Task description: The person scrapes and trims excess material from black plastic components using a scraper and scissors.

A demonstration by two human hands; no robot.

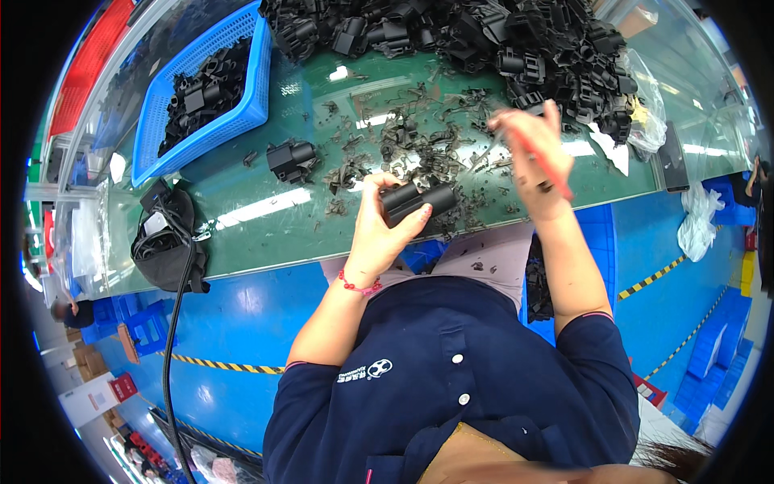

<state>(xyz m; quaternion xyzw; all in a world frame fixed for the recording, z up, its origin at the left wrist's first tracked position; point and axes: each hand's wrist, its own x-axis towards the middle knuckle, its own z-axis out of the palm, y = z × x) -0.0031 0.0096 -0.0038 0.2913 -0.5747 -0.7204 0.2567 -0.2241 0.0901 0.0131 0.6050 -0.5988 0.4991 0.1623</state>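
Note:
My left hand point(376, 234) is closed around a black plastic part point(421, 202) with a cylindrical barrel, thumb along its near side, just above the table's near edge. To its right, my raised right hand point(534, 161) grips a red-handled tool point(551, 171). Motion blurs that hand and the tool, so the tool's exact kind does not show. Beneath and beyond both hands lie thin black plastic scraps point(403, 133), scattered over the green tabletop point(266, 222). Another black plastic part point(292, 160) rests on the table, left of the one I hold.
A blue basket point(260, 89) of black parts stands at the far left. Along the far side runs a large heap of black parts point(476, 36). A black bag point(165, 250) with a cable sits at the left edge. Clear plastic bags point(649, 113) lie far right.

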